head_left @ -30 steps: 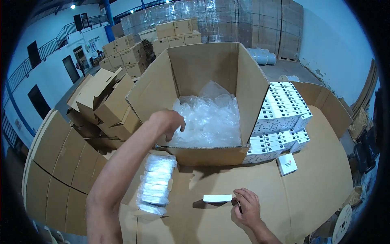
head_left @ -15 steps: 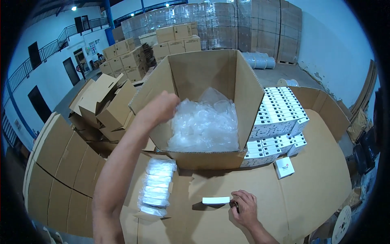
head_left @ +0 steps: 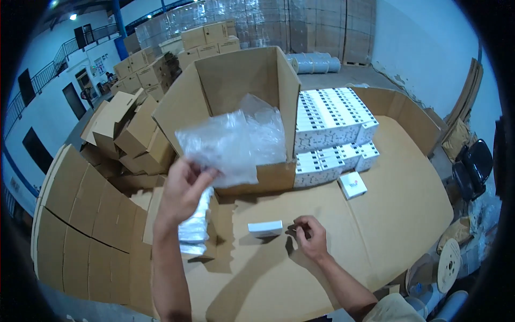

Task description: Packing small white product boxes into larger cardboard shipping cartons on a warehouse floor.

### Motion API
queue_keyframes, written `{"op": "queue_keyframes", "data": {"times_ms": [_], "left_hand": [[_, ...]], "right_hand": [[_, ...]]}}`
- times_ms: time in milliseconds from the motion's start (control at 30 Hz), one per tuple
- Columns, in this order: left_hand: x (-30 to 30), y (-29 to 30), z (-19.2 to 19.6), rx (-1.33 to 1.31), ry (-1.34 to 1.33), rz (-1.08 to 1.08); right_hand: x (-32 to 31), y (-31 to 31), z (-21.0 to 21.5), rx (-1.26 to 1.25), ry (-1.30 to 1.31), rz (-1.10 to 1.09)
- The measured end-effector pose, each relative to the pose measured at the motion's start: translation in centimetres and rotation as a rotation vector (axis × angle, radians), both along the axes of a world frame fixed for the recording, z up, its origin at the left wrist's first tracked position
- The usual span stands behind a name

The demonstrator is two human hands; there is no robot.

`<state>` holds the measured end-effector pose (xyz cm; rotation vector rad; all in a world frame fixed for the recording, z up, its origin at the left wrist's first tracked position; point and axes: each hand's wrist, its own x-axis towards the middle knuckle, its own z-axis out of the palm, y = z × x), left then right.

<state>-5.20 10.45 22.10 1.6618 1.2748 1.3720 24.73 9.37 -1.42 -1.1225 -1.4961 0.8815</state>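
Left hand (head_left: 185, 190) pinches a clear bag (head_left: 220, 153) between thumb and fingers, in front of the big carton (head_left: 276, 176). Right hand (head_left: 312, 239): fingers curled, pinching a dark item (head_left: 291, 230), kind unclear, just beside the white box (head_left: 265, 229) on the table (head_left: 399, 209). Judged progress: wrapped packs (head_left: 193, 231) by left forearm look done; white box is bare, so not finished; bag not yet on it. Carton rim and packs crowd left hand; open table right of right hand.
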Motion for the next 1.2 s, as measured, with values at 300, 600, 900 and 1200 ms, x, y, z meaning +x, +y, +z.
{"op": "queue_keyframes", "data": {"times_ms": [300, 600, 900, 1200], "left_hand": [[5.9, -10.6, -13.8, -0.324, -0.324, -0.243], [8.3, -15.4, -21.5, -0.542, -0.413, -0.015], [8.4, -17.9, -22.0, -0.370, -0.406, 0.324], [10.6, -12.0, -19.2, -0.405, -0.174, 0.404]], "right_hand": [[-1.9, -4.3, 7.3, -0.184, 0.478, 0.267], [-4.1, -6.1, 1.6, -0.195, 0.395, -0.068], [-5.2, -6.7, 1.5, -0.027, 0.132, -0.256], [-5.0, -6.8, 1.3, -0.109, 0.089, 0.028]]}}
